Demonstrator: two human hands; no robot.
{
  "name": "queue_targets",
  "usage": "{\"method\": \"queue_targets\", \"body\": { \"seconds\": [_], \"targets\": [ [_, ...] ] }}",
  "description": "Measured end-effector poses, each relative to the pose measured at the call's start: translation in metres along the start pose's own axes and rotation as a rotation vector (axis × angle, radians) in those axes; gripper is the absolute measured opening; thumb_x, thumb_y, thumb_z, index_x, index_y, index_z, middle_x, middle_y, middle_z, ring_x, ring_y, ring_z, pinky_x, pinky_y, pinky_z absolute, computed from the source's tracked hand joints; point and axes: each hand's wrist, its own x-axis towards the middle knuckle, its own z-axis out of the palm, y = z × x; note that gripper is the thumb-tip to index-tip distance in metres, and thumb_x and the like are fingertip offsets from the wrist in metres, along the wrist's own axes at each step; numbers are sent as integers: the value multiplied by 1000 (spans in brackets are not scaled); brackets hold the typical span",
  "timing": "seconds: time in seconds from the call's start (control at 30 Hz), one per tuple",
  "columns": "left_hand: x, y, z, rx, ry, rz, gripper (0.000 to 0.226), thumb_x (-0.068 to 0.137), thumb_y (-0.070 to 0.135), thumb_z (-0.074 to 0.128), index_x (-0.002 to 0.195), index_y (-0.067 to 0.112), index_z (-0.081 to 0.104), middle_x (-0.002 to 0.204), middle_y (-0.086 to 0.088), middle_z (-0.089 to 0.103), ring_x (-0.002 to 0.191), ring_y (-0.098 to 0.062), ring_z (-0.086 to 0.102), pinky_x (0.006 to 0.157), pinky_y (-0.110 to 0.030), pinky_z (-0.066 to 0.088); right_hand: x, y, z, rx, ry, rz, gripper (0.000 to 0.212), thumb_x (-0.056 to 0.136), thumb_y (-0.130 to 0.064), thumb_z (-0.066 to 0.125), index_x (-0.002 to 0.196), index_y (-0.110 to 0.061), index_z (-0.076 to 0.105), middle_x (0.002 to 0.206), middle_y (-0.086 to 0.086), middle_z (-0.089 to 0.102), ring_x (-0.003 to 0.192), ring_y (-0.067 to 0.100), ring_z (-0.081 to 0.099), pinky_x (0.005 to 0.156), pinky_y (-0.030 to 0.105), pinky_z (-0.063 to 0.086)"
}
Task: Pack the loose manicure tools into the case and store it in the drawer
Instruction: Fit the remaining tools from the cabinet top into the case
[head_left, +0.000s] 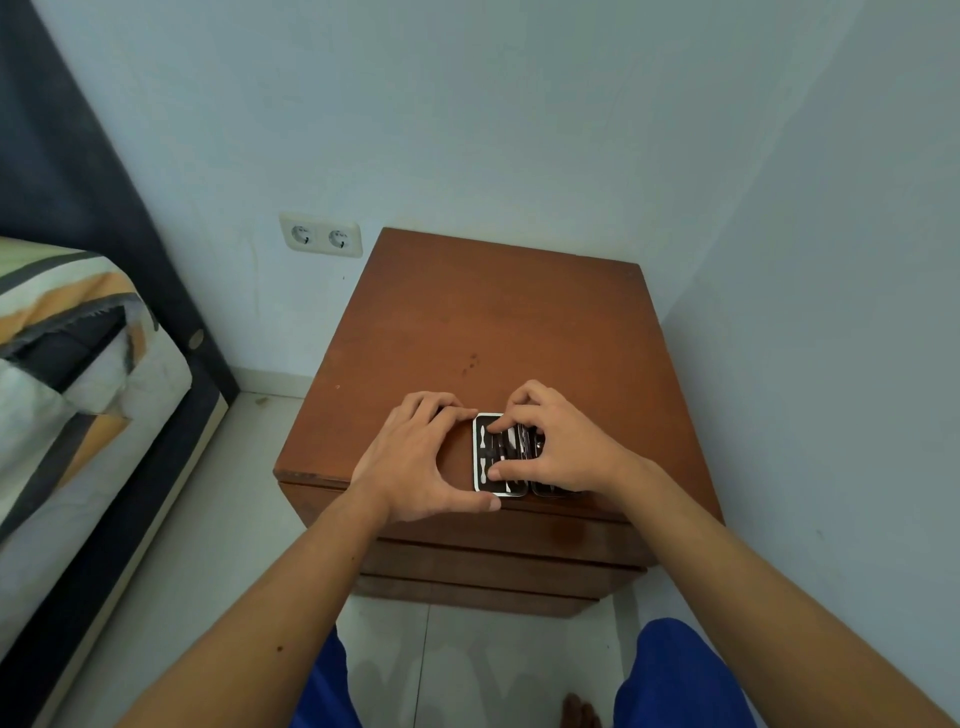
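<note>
A small black manicure case (487, 460) with a silver rim lies open near the front edge of the brown wooden nightstand (498, 322). Black elastic straps and metal tools show inside its left half. My left hand (423, 460) braces the case's left side, thumb at the front corner and fingers at the back. My right hand (553, 447) lies over the case's right half, fingertips pressing a metal tool down among the straps. The right half is mostly hidden under that hand. The drawers (498, 564) in the nightstand's front are shut.
The nightstand stands in a corner of pale walls. A double wall socket (320, 237) is at its back left. A bed (78, 374) with a striped cover and dark frame fills the left side. White floor tiles (249, 519) and my blue-clad knees are below.
</note>
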Motion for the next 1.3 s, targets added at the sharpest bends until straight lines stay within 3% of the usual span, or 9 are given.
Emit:
{"method": "queue_targets", "body": {
  "seconds": [0.2,0.37,0.57,0.8,0.9,1.0,1.13,1.3],
  "targets": [
    [0,0,0,-5,0,2,113,60,95,71,151,33,50,146,15,44,143,-10,32,123,-36,31,0,2,2,-4,3,16,66,70,-73,75,125,-36,69,116,-22,44,119,7,46,106,39,46],
    [0,0,0,-3,-1,-1,114,59,95,71,152,33,49,146,16,43,143,-9,31,123,-34,28,3,3,0,3,27,9,59,75,-63,82,126,-36,68,116,-20,46,116,7,47,104,35,47],
    [0,-1,1,3,5,2,115,58,96,70,152,32,51,146,15,44,142,-9,32,123,-33,29,0,1,2,17,60,19,62,71,-71,77,121,-36,70,113,-23,45,114,5,50,102,34,49],
    [0,0,1,5,3,1,114,59,96,70,152,31,51,147,15,43,142,-9,32,123,-33,28,-4,-1,2,30,78,30,56,74,-64,83,120,-34,72,114,-20,47,111,2,51,97,26,47],
    [0,0,0,1,5,2,115,59,96,71,151,30,51,146,15,44,142,-9,32,122,-33,28,-10,-2,-3,110,162,50,50,73,-58,87,116,-35,73,114,-18,51,103,-2,54,88,16,45],
    [-1,1,-1,-4,1,5,115,59,94,73,152,31,49,146,15,43,142,-8,31,122,-31,27,-24,4,-12,143,267,108,42,78,-50,86,116,-37,73,112,-20,54,95,0,57,79,12,42],
    [-1,1,-3,-20,-11,6,115,60,94,73,153,31,48,147,15,42,143,-8,30,122,-30,25,-50,26,-17,133,357,275,45,81,-43,86,122,-30,73,107,-13,59,90,4,59,79,19,43],
    [-1,1,-3,-29,-13,-2,115,59,95,73,153,32,48,148,15,42,143,-8,30,120,-27,22,-66,35,-18,169,266,398,40,86,-41,83,123,-30,74,111,-10,60,97,8,57,76,12,40]
  ]
}}
